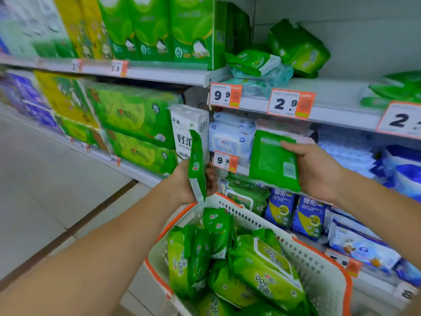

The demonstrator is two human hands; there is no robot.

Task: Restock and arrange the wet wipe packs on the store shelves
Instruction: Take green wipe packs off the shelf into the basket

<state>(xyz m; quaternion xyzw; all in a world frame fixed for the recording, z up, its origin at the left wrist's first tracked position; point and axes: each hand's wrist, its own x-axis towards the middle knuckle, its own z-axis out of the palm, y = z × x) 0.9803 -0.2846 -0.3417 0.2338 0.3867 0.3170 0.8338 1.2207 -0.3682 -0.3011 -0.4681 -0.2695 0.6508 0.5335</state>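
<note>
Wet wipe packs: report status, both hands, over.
Left hand grips a green pack edge-on. Right hand holds a second pack flat, facing the shelf. Basket below holds more packs. Nothing blocking.

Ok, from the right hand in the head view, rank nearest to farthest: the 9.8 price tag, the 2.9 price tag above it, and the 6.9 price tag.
1. The 9.8 price tag, just left of the right hand.
2. The 2.9 price tag, on the shelf edge above.
3. The 6.9 price tag, far up left.
</note>
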